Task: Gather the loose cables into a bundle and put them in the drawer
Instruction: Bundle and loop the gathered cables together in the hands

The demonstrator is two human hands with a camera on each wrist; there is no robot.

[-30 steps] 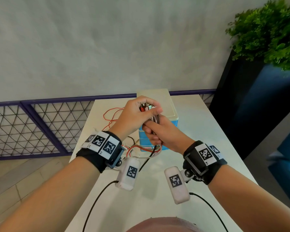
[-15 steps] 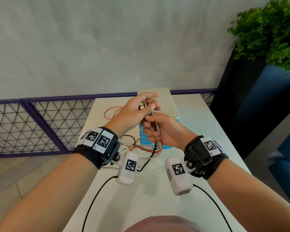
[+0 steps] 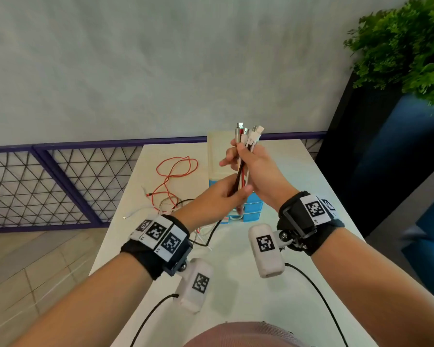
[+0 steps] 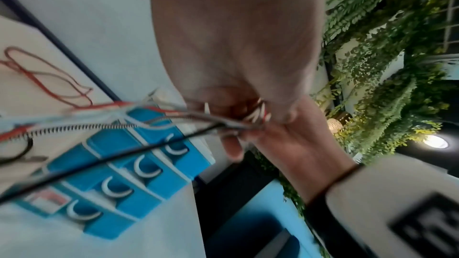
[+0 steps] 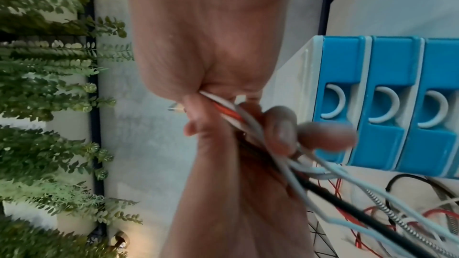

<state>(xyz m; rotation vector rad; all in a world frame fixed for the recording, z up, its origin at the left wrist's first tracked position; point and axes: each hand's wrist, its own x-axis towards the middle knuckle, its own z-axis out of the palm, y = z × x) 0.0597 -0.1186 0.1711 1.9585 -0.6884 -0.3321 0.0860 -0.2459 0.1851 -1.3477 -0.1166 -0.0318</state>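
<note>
Raised cables point(image 3: 243, 156), plugs upward.

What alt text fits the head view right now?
Both hands grip a bundle of cables above a white table: right hand near the plugs, left hand lower. Red cable loops lie beside a blue drawer unit.

1. Both forearms are bare; no sleeves show.
2. The left wrist band point(image 3: 158, 242) is black, wrapped with white plates bearing square black-and-white markers.
3. The right wrist band point(image 3: 308, 221) matches it.
4. A white capsule-shaped camera point(image 3: 196, 285) with a marker hangs from each band on a metal joint.
5. A thin black cable point(image 3: 150, 319) leaves each camera.
</note>
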